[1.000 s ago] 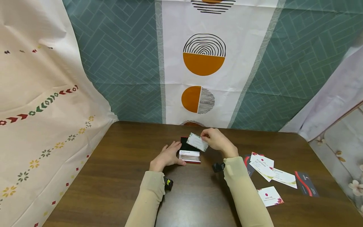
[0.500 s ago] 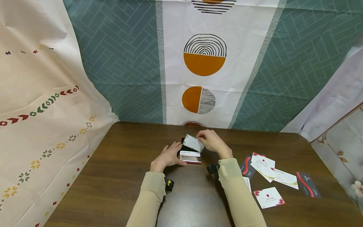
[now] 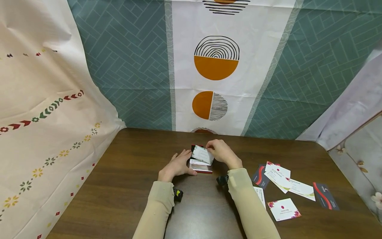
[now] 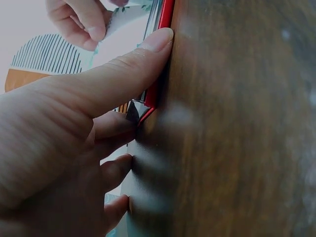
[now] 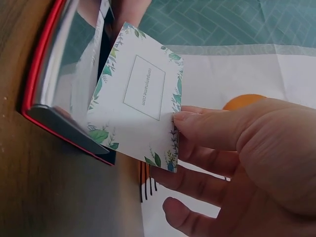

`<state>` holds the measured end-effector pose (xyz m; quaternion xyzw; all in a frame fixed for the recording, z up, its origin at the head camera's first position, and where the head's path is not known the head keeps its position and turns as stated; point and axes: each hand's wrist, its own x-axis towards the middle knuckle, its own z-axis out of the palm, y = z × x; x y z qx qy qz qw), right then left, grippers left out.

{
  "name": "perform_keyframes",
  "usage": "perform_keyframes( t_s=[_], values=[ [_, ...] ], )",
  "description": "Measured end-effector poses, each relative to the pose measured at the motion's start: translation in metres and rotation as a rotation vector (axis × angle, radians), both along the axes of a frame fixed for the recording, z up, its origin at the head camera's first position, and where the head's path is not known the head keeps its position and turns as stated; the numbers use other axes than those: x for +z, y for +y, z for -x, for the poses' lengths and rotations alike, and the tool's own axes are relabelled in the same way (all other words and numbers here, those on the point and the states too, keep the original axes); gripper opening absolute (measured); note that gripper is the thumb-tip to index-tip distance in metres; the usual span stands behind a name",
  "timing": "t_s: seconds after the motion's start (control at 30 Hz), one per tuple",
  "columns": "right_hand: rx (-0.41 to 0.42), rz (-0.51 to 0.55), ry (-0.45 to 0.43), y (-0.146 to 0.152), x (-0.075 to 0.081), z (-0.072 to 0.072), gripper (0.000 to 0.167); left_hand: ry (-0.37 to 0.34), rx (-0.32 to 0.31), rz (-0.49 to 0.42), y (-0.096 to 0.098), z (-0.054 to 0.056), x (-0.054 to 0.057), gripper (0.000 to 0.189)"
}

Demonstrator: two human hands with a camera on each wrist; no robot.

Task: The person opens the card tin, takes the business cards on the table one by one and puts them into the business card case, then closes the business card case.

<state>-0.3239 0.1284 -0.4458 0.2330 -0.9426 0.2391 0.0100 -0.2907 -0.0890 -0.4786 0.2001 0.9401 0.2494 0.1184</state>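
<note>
A small card case [image 3: 204,171] with a red outer edge, black lining and shiny metal front lies unfolded on the table. Another white card shows inside it. My left hand [image 3: 176,165] steadies the case at its left, thumb along the red front edge and index finger at the corner in the left wrist view. Between thumb and fingers, my right hand [image 5: 237,143] pinches a white business card [image 5: 148,94] with a green leaf border. That card slants over the case, its near edge right at the metal part.
Several loose business cards lie on the brown table [image 3: 125,199] to the right, among them a white one with pink flowers [image 3: 283,209] and a dark one with a red stripe [image 3: 325,196]. A patterned curtain [image 3: 143,83] hangs behind the table's far edge.
My right hand has brought the leaf-bordered card left and nearer, from the case's right side to over it. The left hand has stayed at the case.
</note>
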Motion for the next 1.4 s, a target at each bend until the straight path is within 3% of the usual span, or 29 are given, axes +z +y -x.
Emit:
perform_keyframes(
  t_s=[0.2, 0.5, 0.97, 1.4],
  values=[
    [-0.014, -0.028, 0.009, -0.003, -0.003, -0.001, 0.012, -0.005, -0.001, 0.006, 0.001, 0.000, 0.000, 0.098],
    [-0.013, -0.073, -0.051, -0.010, 0.002, -0.006, 0.011, -0.012, 0.001, 0.007, 0.000, -0.001, 0.002, 0.097],
    [0.009, -0.077, -0.078, -0.015, -0.005, -0.007, 0.009, -0.021, 0.008, -0.008, 0.000, 0.000, 0.000, 0.095],
    [0.084, -0.075, -0.141, -0.015, -0.007, -0.009, 0.011, -0.019, 0.000, 0.017, -0.001, 0.000, 0.000, 0.097]
  ],
)
